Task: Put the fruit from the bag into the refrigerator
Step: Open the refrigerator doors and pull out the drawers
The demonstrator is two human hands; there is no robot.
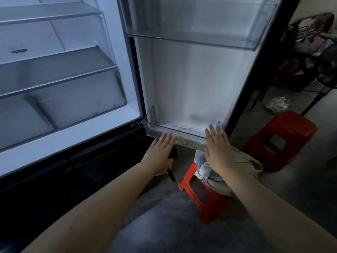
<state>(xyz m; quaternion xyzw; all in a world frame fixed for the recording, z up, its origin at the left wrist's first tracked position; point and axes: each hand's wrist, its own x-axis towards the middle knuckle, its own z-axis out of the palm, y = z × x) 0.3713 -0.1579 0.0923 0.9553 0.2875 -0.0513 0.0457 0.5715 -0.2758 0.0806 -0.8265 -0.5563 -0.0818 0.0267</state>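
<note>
Red stool point(211, 209) stands on the floor by the open fridge point(73, 73). The bag point(204, 172) sits on top of it, just under the door bin point(182, 132). Left grip point(160, 152) and right grip point(218, 150) are both flat and wide open, fingers straight, holding nothing. Their fingertips reach the bin's front edge. The right grip hangs over the bag. A second stool point(291, 125) stands near, on the right.
</note>
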